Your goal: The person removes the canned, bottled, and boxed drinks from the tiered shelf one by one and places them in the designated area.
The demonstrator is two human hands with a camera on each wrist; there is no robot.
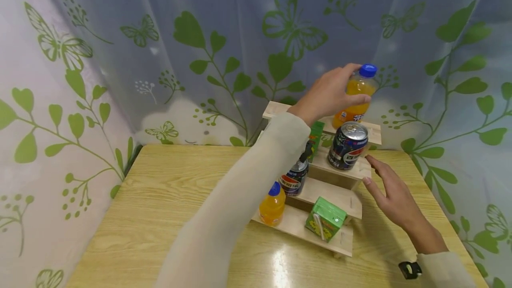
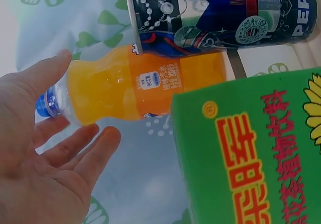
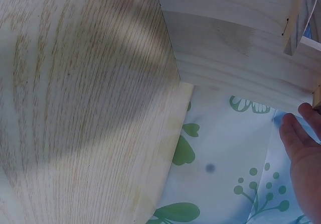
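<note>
At the right end of the top step of a wooden tiered shelf (image 1: 276, 108), an orange soda bottle (image 1: 354, 92) with a blue cap stands upright. My left hand (image 1: 328, 94) reaches over the lower steps and holds it loosely round the neck, thumb on one side; the other fingers are spread in the left wrist view. Just in front, one step down, stands a dark Pepsi can (image 1: 348, 146). Beside that can is a green drink carton (image 1: 316, 139), partly behind my left arm. My right hand (image 1: 394, 192) is at the shelf's right side, fingertips at the step's end, holding nothing.
On the lowest step are a second orange bottle (image 1: 273, 206) and another green carton (image 1: 326, 219) with a straw. Another Pepsi can (image 1: 294, 179) stands one step higher, partly covered by my left sleeve. A patterned curtain (image 1: 224, 57) hangs behind the wooden table (image 1: 160, 199).
</note>
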